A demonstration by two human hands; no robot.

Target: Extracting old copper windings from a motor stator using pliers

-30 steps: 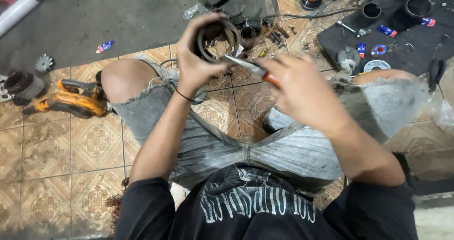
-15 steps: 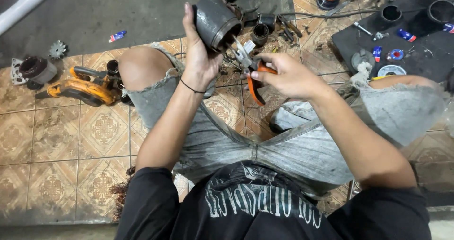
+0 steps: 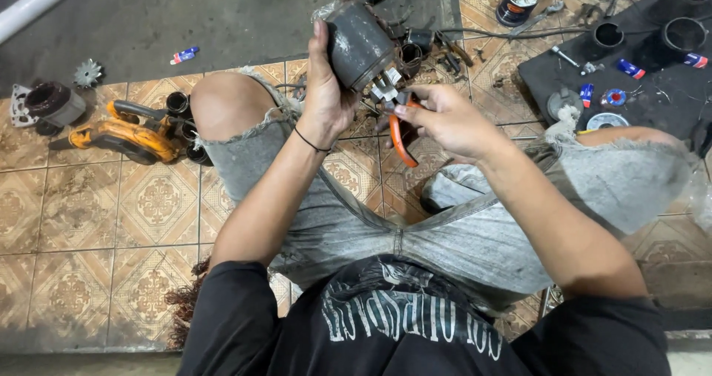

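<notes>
Seated on the tiled floor [image 3: 111,220], the person lifts a dark grey motor housing [image 3: 359,44] above the knees, its long axis tilted, closed end up and away, terminal end down toward the lap. Left hand [image 3: 326,98] wraps it from below, forearm raised steeply. Right hand [image 3: 445,120] closes round orange-handled pliers [image 3: 397,127], tips at the housing's lower terminals, wrist bent inward.
</notes>
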